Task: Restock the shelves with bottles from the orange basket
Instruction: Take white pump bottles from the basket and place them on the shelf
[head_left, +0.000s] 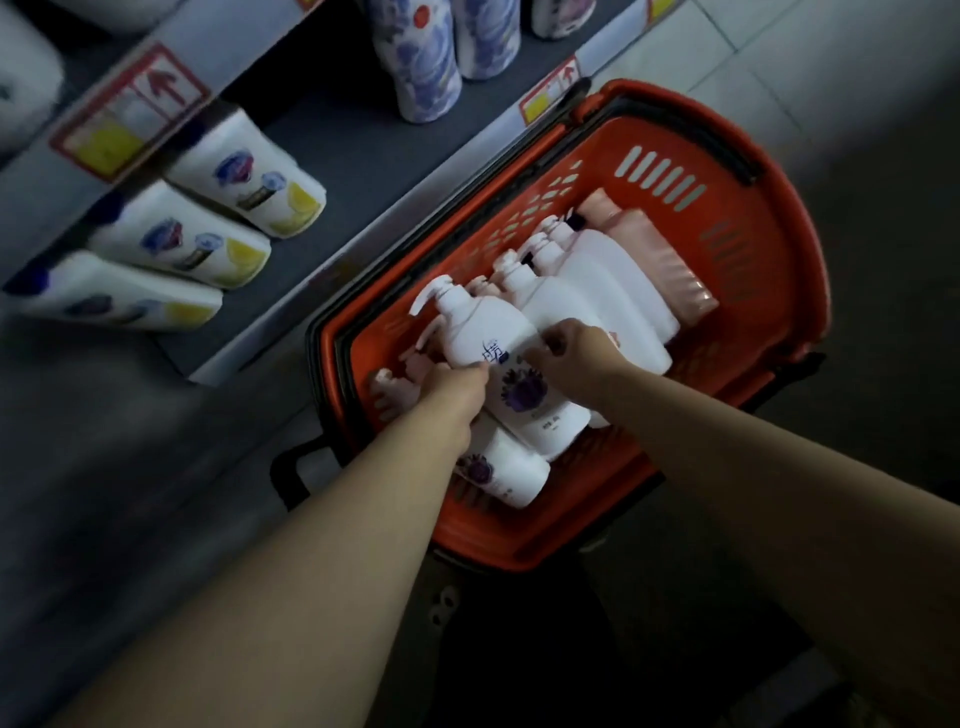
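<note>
An orange basket (737, 171) stands on the floor beside the low grey shelf (363, 140). Several white and pink pump bottles lie in it. On top of them lies a white pump bottle with a purple flower label (483, 332), its pump toward the shelf. My left hand (457, 387) grips this bottle from its left side and my right hand (569, 351) grips it from the right, fingers curled over its body. A second flower-label bottle (511, 473) lies under my left wrist.
On the shelf, three white bottles with blue caps and yellow labels (244, 179) lie or lean at the left, and blue-flowered bottles (421, 62) stand farther back. Price tags (124, 114) hang on the shelf edges. A black basket handle (291, 473) juts out near my left forearm.
</note>
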